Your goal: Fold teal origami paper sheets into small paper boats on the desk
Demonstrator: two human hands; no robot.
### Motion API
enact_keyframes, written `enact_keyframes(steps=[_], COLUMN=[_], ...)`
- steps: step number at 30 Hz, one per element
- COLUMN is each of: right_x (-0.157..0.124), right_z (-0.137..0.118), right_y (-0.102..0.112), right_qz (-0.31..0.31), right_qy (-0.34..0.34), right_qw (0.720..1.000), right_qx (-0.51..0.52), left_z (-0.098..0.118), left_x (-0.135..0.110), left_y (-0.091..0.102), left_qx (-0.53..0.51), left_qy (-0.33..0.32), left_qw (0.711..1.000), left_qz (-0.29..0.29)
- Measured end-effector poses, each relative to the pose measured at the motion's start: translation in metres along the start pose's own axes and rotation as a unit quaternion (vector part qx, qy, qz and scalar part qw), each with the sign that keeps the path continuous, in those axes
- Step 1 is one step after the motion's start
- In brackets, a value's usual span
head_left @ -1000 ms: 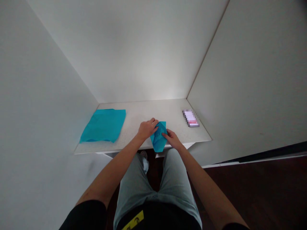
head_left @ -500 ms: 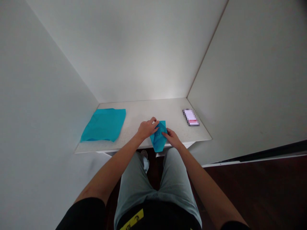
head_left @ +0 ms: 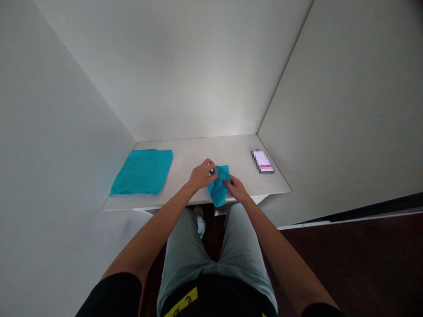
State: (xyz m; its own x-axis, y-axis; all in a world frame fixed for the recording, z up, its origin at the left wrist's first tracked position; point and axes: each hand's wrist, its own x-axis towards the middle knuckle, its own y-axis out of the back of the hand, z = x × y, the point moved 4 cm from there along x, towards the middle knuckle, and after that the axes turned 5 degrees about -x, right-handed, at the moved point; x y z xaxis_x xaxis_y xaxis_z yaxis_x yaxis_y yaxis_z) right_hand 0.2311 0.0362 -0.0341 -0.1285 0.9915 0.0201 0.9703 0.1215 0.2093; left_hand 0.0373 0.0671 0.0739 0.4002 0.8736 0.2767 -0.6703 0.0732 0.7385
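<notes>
A small folded piece of blue paper lies at the near edge of the white table, its lower tip hanging past the edge. My left hand pinches its upper left corner with curled fingers. My right hand presses on its right side, fingers closed against the paper. A stack of flat blue paper sheets rests on the left part of the table, apart from both hands.
A phone with a lit screen lies at the right rear of the table. White walls close in the table on the left, back and right. My knees in grey shorts sit under the near edge; dark floor lies to the right.
My left hand has lifted slightly and pulled the upper corner of the small blue paper inward. The paper looks shorter and more bunched than before. My right hand has barely moved.
</notes>
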Motion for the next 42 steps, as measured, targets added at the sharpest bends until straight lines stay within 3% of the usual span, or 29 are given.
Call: enact_keyframes(steps=[2,4,8,11,13,19,26,32,38,42], right_x=[0.002,0.003,0.001,-0.002,-0.004,-0.010,-0.011,-0.009,-0.013,-0.023], right_z=[0.002,0.003,0.000,-0.004,-0.005,-0.009,-0.014,-0.025,-0.049,-0.062], right_y=[0.000,0.000,-0.002,0.002,0.006,0.013,0.017,0.016,0.016,0.014], right_qz=[0.005,0.002,-0.020,0.003,0.027,0.038,0.068,0.057,0.064,0.039], right_qy=[-0.008,-0.016,-0.019,-0.029,-0.045,-0.066,-0.067,-0.046,-0.008,-0.035], right_qw=[1.000,1.000,0.998,0.995,0.992,0.979,0.972,0.982,0.995,0.993], right_qx=[-0.011,-0.008,0.053,0.092,0.115,0.191,0.213,0.172,0.076,0.102], left_z=[-0.005,-0.013,-0.028,-0.040,-0.047,-0.044,-0.024,-0.002,0.015,0.011], left_x=[0.005,0.009,0.008,0.000,-0.008,-0.026,-0.037,-0.060,-0.073,-0.076], left_y=[0.006,0.011,0.009,0.009,0.008,-0.007,-0.016,-0.012,-0.015,-0.017], left_qx=[-0.123,-0.248,-0.450,-0.492,-0.480,-0.437,-0.357,-0.410,-0.383,-0.459], left_qy=[0.022,0.077,0.217,0.296,0.337,0.365,0.311,0.330,0.264,0.274], left_qw=[0.991,0.964,0.865,0.811,0.795,0.807,0.871,0.843,0.873,0.829], left_qz=[0.038,0.057,0.053,0.114,0.154,0.157,0.132,0.111,0.145,0.163])
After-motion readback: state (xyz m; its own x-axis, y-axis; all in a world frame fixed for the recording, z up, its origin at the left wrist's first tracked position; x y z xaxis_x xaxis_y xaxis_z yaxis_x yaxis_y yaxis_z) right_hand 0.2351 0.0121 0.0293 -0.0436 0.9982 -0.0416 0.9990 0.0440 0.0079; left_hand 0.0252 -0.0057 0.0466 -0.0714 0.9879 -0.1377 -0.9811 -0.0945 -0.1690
